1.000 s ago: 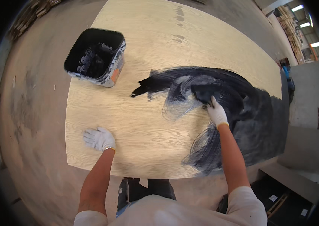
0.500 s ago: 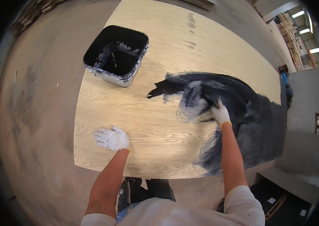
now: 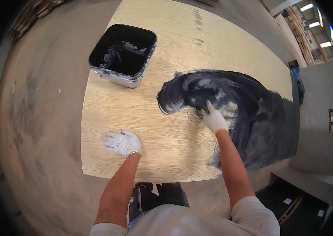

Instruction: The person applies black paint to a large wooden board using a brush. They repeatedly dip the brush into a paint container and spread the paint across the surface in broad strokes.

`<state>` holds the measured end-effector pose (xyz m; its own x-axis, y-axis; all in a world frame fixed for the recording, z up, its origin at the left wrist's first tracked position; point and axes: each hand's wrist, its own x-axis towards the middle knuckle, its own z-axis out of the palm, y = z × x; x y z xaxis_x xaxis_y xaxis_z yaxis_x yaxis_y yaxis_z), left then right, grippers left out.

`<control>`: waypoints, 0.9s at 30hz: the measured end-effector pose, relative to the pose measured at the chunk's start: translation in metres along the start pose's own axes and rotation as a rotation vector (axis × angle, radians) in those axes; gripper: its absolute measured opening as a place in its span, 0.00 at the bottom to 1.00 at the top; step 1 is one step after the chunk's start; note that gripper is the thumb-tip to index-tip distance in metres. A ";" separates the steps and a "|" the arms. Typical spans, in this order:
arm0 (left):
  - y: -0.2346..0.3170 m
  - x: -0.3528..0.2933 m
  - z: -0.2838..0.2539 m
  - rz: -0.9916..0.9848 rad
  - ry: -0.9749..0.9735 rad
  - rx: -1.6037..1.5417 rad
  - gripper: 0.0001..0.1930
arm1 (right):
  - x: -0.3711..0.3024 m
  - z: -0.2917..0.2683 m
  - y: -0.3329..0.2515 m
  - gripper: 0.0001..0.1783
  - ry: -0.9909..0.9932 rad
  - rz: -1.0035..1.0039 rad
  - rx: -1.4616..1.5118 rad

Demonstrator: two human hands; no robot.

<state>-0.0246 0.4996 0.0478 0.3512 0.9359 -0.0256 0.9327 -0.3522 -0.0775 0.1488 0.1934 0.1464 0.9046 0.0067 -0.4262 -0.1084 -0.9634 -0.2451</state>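
Note:
My right hand (image 3: 214, 118), in a white knit glove with a yellow cuff, is closed on a dark flat spreader (image 3: 200, 98) coated in black. The spreader rests in the wet black paint (image 3: 249, 86) smeared over the right half of the pale wood-grain board (image 3: 166, 145). Its exact shape is lost against the paint. Flat on the bare near-left part of the board lies my gloved left hand (image 3: 122, 142), fingers spread and holding nothing. Beyond it, at the board's left side, stands a square black-lined bucket (image 3: 124, 51) with paint smears inside and on its rim.
Concrete floor (image 3: 44, 118) surrounds the board. At far left lies a stack of boards (image 3: 32, 17). To the right are a grey wall (image 3: 320, 102) and a dark panel (image 3: 296, 204) with pale labels, low by the board's near corner.
My right hand has swept the spreader leftward and slightly nearer, and the black paint now forms a rounded swirl at its left end. My left hand stays flat on the board.

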 end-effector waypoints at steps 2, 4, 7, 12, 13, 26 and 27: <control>0.003 -0.002 -0.004 -0.017 -0.085 -0.014 0.38 | 0.005 -0.001 -0.032 0.37 -0.018 -0.069 -0.014; -0.002 0.005 -0.002 -0.032 -0.138 -0.055 0.38 | -0.010 0.002 -0.032 0.38 -0.122 -0.116 -0.106; -0.019 0.014 0.020 -0.018 0.047 -0.008 0.39 | -0.053 -0.019 -0.014 0.40 -0.305 -0.072 -0.220; 0.008 -0.007 0.014 0.030 -0.030 0.057 0.39 | 0.004 -0.027 0.135 0.34 0.177 0.040 0.037; 0.010 -0.006 0.012 0.027 -0.047 0.076 0.39 | 0.004 -0.010 0.130 0.34 0.132 0.093 0.125; -0.005 0.004 0.027 0.016 0.070 0.089 0.37 | -0.009 -0.046 0.153 0.34 0.009 0.146 0.054; -0.007 0.004 0.019 0.008 0.039 0.093 0.37 | -0.009 -0.051 0.149 0.34 -0.075 0.139 -0.006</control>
<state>-0.0314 0.5058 0.0289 0.3636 0.9315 0.0117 0.9188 -0.3565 -0.1696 0.1453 0.0363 0.1581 0.8476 -0.1076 -0.5196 -0.2282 -0.9579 -0.1740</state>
